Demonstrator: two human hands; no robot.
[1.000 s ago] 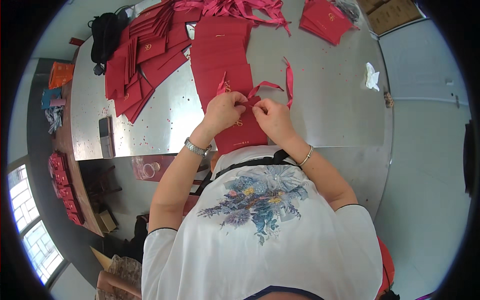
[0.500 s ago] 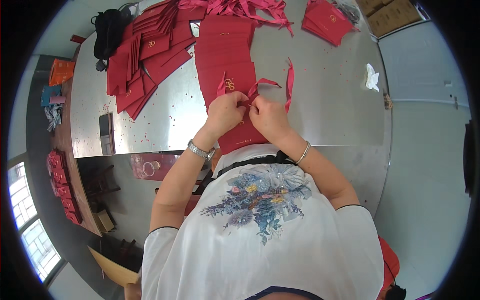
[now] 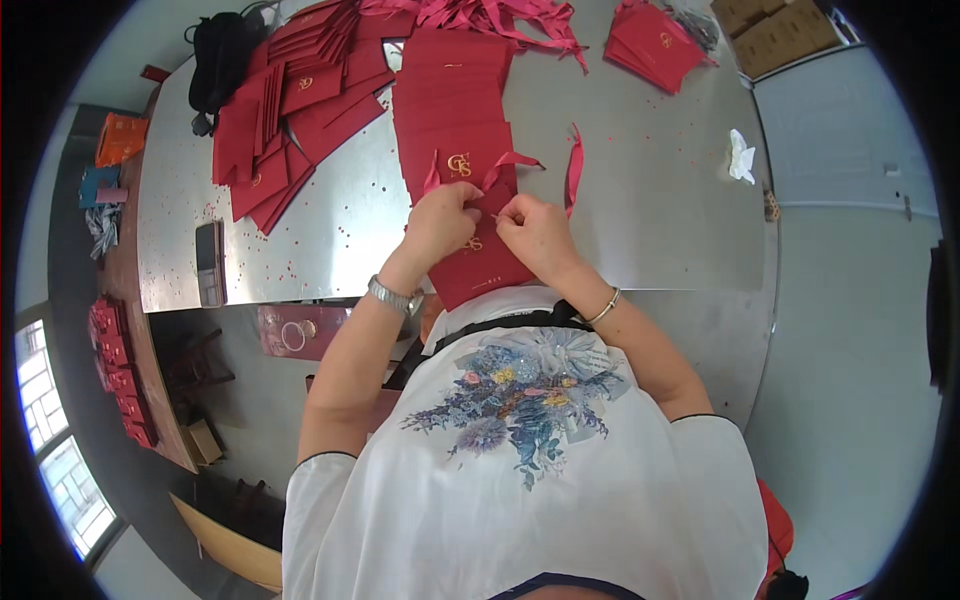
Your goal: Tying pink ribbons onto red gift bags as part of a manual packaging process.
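Observation:
A long overlapping row of flat red paper bags (image 3: 450, 100) with gold print runs away from my waist. Above the nearest red bag (image 3: 478, 275), my left hand (image 3: 442, 228) is closed in a pinch on a pink ribbon (image 3: 512, 159), which shows on both sides of its fingers. My right hand (image 3: 540, 238) sits just to the right, thumb and fingertips pressed together; a thin pale tip shows there, too small to make out. Another pink ribbon length (image 3: 574, 172) rises from behind the right knuckles. A small gap separates the two hands.
Loose red bags (image 3: 300, 95) lie in piles at the far left, beside a black bag (image 3: 222, 60). Pink ribbons (image 3: 500, 15) are heaped at the back. More red bags (image 3: 655, 45), a crumpled tissue (image 3: 741, 157) and a phone (image 3: 210, 262) lie on the metal table (image 3: 660, 220).
Both hands have shifted slightly left, and the gap between them has widened a little. The ribbon ends have moved with them, uncovering more of the gold print on the bags.

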